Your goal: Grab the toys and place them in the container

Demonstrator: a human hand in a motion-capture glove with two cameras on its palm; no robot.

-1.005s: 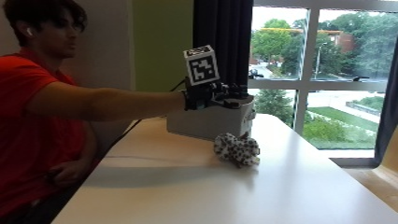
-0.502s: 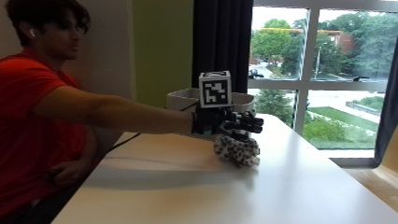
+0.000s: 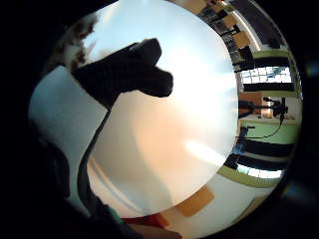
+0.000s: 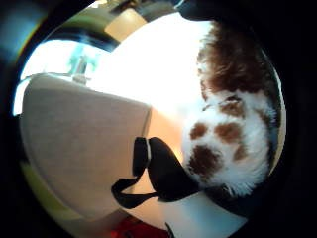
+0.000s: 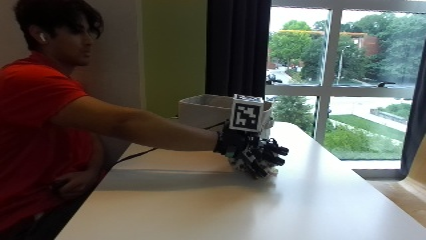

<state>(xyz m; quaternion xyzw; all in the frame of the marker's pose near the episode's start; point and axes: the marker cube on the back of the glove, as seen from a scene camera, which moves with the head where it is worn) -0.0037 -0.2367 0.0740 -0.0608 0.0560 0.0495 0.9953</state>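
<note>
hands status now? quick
Right hand: down on the spotted plush toy on the table, fingers curling round it.
Left hand: near the lap, too unclear to tell.

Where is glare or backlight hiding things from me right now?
Thumb side palm view: the table beside the plush toy is washed out white. Little finger side palm view: the gloved right hand reads as a dark silhouette. Outside view: bright window behind, the toy largely hidden under the hand.

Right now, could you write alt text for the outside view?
A person's black-gloved right hand reaches across a white table and covers a brown-and-white plush toy. A grey fabric container stands just behind, near a large window.
</note>
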